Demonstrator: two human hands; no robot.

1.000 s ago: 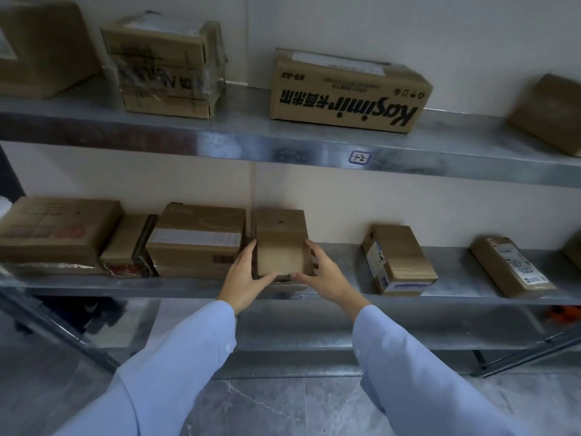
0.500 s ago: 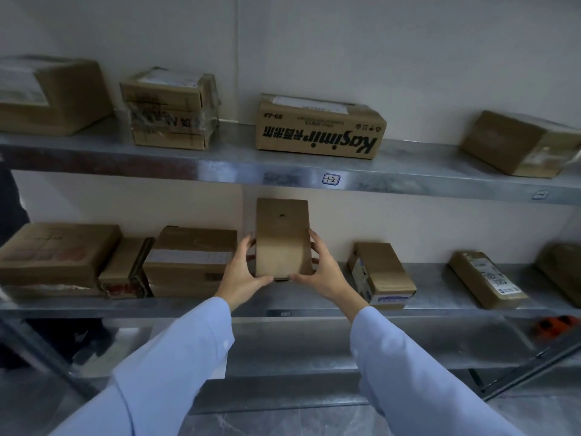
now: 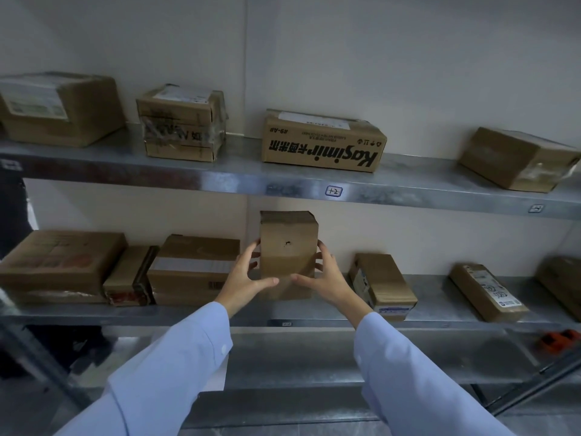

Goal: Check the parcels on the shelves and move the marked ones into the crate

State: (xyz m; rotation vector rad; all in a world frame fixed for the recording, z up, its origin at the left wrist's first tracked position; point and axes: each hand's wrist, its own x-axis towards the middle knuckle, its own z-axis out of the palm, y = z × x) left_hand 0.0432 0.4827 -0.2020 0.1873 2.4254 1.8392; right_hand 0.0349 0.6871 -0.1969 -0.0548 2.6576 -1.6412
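Between the two steel shelves, near the middle of the view, a small parcel (image 3: 288, 243) of plain brown card stands on end, held by both hands. Its front face shows one small dark hole. The left hand (image 3: 248, 275) grips its left side and the right hand (image 3: 327, 276) its right side, with fingers curled round the edges and both thumbs meeting along the front lower edge. Whether its bottom touches the lower shelf (image 3: 434, 300) cannot be told, since the thumbs cover it. Light blue sleeves (image 3: 163, 372) run back toward the near edge.

Just left of the left hand lies a box with a white strip (image 3: 191, 269), its right end close to the fingers. Further left come a thin box (image 3: 129, 275) and a broad flat box (image 3: 59, 262), the three packed side by side. Just right of the right hand sits a short box (image 3: 382, 284) turned at an angle. Well apart from it lie a long labelled parcel (image 3: 487, 291) and an edge box (image 3: 562, 284) cut off at the right of the view.

Overhead, the upper shelf (image 3: 188, 179) runs just above the small parcel's top, with a small tag (image 3: 334, 191) on its front lip. Four boxes stand on it: a large box (image 3: 59, 108) at far left, a taped box (image 3: 182, 124), a Kasimir box (image 3: 323, 141) printed upside down — almost directly above the held parcel — and a tilted box (image 3: 515, 158) at right. An orange object (image 3: 558, 339) shows low at right, below the lower shelf.
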